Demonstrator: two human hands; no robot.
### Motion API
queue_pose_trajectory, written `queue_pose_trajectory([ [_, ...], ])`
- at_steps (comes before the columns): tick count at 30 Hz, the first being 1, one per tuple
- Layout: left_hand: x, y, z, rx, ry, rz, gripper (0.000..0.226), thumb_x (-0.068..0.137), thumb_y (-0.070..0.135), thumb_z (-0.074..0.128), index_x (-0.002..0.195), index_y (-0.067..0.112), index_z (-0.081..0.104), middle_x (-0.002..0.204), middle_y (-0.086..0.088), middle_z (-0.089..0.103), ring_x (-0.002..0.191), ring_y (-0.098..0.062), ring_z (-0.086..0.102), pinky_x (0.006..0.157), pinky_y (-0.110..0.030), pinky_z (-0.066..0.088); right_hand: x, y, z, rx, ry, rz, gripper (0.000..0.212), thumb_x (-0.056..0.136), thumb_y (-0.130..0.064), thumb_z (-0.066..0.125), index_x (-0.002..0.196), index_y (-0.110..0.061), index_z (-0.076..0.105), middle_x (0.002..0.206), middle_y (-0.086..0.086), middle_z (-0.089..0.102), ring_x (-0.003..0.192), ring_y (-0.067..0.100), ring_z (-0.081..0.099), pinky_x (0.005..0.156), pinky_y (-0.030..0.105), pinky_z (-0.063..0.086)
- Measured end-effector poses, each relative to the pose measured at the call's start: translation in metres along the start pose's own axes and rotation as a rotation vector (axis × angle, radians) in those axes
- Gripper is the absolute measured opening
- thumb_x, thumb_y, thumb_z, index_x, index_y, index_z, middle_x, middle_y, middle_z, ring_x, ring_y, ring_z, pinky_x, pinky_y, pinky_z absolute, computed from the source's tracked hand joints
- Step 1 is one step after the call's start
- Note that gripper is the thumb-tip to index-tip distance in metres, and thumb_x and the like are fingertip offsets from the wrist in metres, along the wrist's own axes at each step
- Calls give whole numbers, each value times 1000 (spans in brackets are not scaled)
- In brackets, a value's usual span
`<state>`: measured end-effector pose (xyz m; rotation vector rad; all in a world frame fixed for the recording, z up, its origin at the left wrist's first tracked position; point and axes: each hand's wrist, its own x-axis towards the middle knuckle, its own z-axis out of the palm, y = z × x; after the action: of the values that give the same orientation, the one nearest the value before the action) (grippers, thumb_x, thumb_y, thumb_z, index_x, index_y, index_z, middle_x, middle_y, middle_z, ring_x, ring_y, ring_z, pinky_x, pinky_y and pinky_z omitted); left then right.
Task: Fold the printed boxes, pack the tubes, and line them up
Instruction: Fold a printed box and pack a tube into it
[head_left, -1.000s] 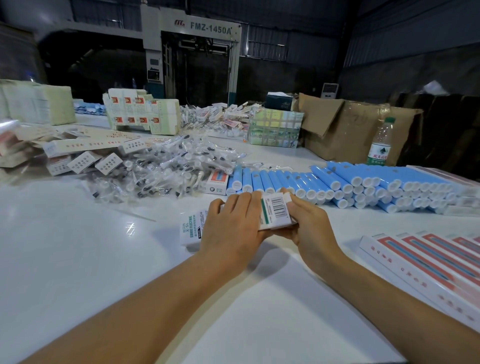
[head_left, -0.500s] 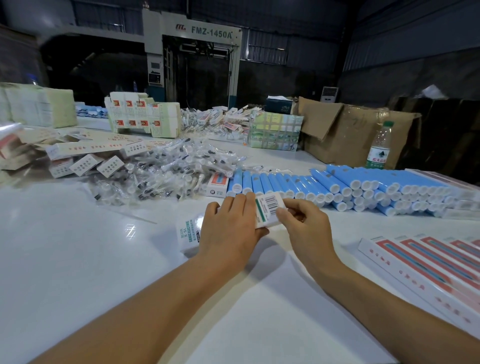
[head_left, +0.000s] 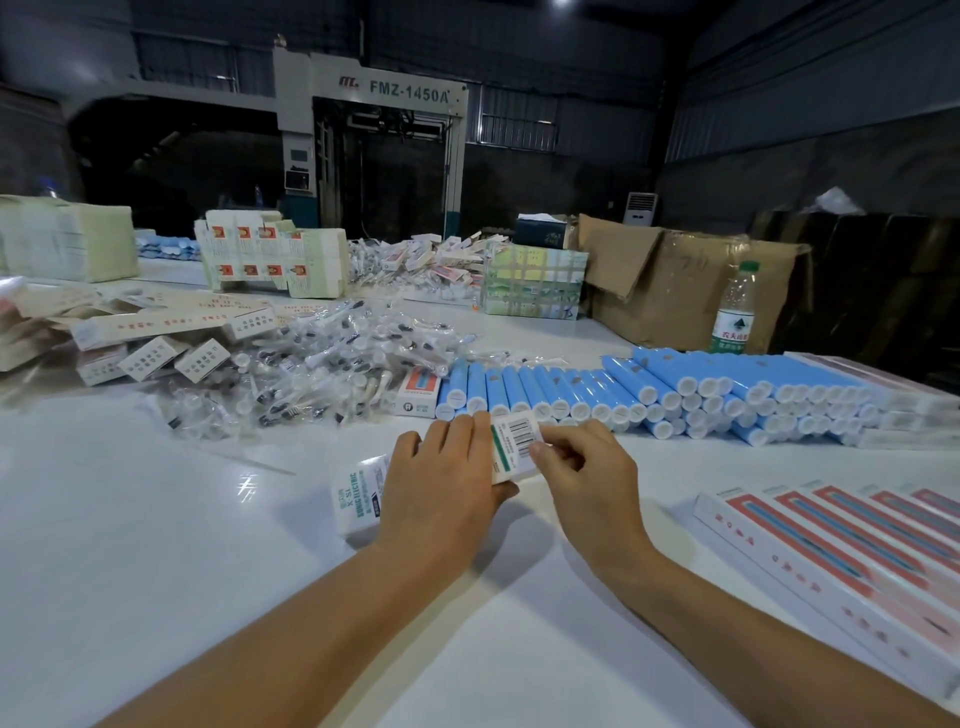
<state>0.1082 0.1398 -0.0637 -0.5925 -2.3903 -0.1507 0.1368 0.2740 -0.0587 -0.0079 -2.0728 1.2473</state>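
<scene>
A long white printed box (head_left: 358, 493) with green lettering and a barcode lies across the white table (head_left: 130, 545) in front of me. My left hand (head_left: 441, 483) lies over its middle and grips it. My right hand (head_left: 582, 467) pinches the box's right end by the barcode. Just behind the hands, blue tubes (head_left: 675, 389) with white caps lie in a long stacked row. Finished pink and white boxes (head_left: 841, 551) lie side by side at the right.
A heap of small clear-wrapped parts (head_left: 311, 374) lies at the left middle, with loose boxes (head_left: 150, 343) beyond it. Stacks of flat cartons (head_left: 270, 260), a cardboard carton (head_left: 685, 280) and a water bottle (head_left: 735, 312) stand at the back.
My right hand has shifted from cupping the box's end to pinching it with the fingertips. The box's right end has tilted up a little. My left hand stays on the box.
</scene>
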Motion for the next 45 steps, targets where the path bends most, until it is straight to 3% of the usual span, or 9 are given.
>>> queue_pose_trajectory([
  [3, -1, 1, 3, 20, -38, 10, 76, 90, 60, 44, 145, 10, 29, 133, -2, 47, 115, -20, 47, 88, -34, 34, 5, -1, -1, 89, -15, 88, 25, 87, -9, 66, 73, -30, 62, 88, 0, 62, 80, 7, 58, 64, 10, 45],
  [6, -2, 2, 9, 35, -25, 51, 76, 92, 60, 39, 147, 11, 22, 137, -1, 42, 118, -20, 43, 90, -34, 31, 6, 0, 0, 84, 5, 117, 21, 86, -7, 66, 71, -21, 64, 88, 4, 64, 78, 8, 59, 63, 10, 44],
  [11, -2, 7, 6, 73, -50, 54, 74, 89, 56, 49, 141, 6, 36, 126, -5, 51, 107, -23, 51, 83, -35, 37, 4, 5, 1, -88, 32, -5, 11, 87, -7, 66, 77, -12, 68, 80, 0, 57, 72, 4, 53, 63, 5, 39],
  [15, -1, 5, 2, 88, -21, 112, 71, 63, 50, 81, 112, 1, 65, 93, -8, 67, 75, -23, 62, 61, -35, 46, 4, 6, 2, -113, 11, -39, 7, 88, -7, 65, 87, -8, 72, 78, -7, 51, 73, 2, 52, 63, 4, 39],
  [19, -1, 1, 3, 28, -47, 28, 76, 89, 59, 47, 144, 9, 31, 130, -2, 49, 111, -21, 49, 86, -33, 35, 5, 4, 0, 21, -17, 18, 15, 87, -8, 66, 77, -20, 67, 80, -5, 61, 74, 3, 56, 64, 9, 42],
  [22, 3, -6, 7, 50, 24, -12, 75, 92, 62, 34, 147, 15, 15, 138, 3, 39, 121, -16, 40, 89, -30, 29, 4, 5, -2, -21, -47, -1, 28, 86, -12, 66, 63, -24, 55, 68, -8, 58, 63, 2, 50, 58, 13, 39],
  [37, 3, -10, 14, 109, 29, -3, 72, 93, 59, 37, 146, 14, 17, 137, 1, 40, 118, -19, 40, 88, -31, 29, -4, 8, 7, -110, -66, -88, 34, 92, -9, 59, 63, -23, 47, 66, -9, 51, 64, -2, 47, 56, 11, 36],
  [41, 16, -22, -1, -117, 118, -117, 64, 90, 60, 32, 139, 18, 29, 129, 0, 45, 113, -21, 46, 87, -35, 34, -3, -1, 2, 35, -56, -199, 22, 93, -7, 55, 88, -27, 61, 81, -6, 57, 74, 3, 51, 65, 11, 39],
  [45, 27, -39, -30, -1072, 271, -352, 24, 94, 55, 38, 101, 35, 49, 97, 6, 56, 86, -12, 57, 65, -29, 43, -10, 0, 4, -78, -206, -249, 31, 94, -22, 52, 125, -22, 57, 97, -13, 51, 85, 5, 49, 73, 10, 38],
])
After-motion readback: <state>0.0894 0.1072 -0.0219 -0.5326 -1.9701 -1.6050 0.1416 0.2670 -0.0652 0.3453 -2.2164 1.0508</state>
